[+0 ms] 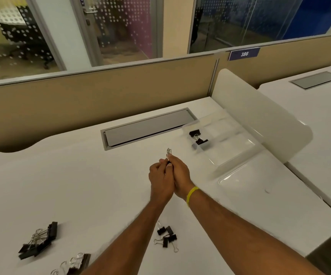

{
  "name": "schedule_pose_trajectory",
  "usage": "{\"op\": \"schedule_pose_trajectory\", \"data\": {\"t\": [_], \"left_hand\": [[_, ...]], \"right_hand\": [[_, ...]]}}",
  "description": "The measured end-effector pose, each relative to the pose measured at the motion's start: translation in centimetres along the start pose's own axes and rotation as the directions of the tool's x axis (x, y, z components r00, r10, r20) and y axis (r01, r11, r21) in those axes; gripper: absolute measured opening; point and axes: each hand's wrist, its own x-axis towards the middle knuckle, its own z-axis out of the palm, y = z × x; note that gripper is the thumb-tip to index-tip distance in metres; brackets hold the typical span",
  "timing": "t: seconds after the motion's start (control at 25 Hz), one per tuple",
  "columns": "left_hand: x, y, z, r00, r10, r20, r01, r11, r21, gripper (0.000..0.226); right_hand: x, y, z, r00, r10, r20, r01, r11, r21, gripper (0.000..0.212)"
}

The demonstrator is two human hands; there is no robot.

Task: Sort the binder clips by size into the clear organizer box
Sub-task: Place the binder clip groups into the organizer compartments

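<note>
My left hand (159, 180) and my right hand (179, 175) meet over the middle of the white desk and together grip one binder clip (168, 153); only its silver wire handles stick up above the fingers. The clear organizer box (228, 143) lies to the right, with two black clips (198, 136) in its near-left compartment. Its clear lid (246, 175) lies open toward me. Loose black clips wait near me: a large pile (39, 241) at left, more (75, 263) at the bottom edge, and several small ones (166, 236) between my forearms.
A grey cable hatch (148, 129) is set into the desk behind my hands. A white curved divider (260, 116) rises right behind the organizer. A tan partition (101, 96) closes the back of the desk. The desk's edge drops off at the lower right.
</note>
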Motion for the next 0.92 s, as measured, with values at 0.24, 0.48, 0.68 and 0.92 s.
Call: {"op": "schedule_pose_trajectory", "data": {"t": [0.24,0.48,0.68,0.92], "left_hand": [[2.3,1.3,3.8,0.985,0.139,0.101,-0.157,0.967,0.199,0.047],[6.3,1.7,6.0,0.990,0.083,0.112,-0.110,0.957,0.268,0.051],[8.9,1.6,7.1,0.992,0.085,0.098,-0.110,0.954,0.278,0.048],[10.7,1.1,7.8,0.995,0.077,0.065,-0.092,0.954,0.284,0.047]], "right_hand": [[3.8,-4.9,-4.9,0.985,-0.120,-0.123,0.109,0.990,-0.095,0.023],[9.3,-11.0,-8.6,0.876,-0.472,-0.103,0.326,0.736,-0.594,0.009],[14.7,-14.3,-10.4,0.848,-0.529,0.042,0.270,0.362,-0.893,0.043],[17.8,-14.0,-11.3,0.858,-0.497,0.127,0.250,0.190,-0.949,0.053]]}}
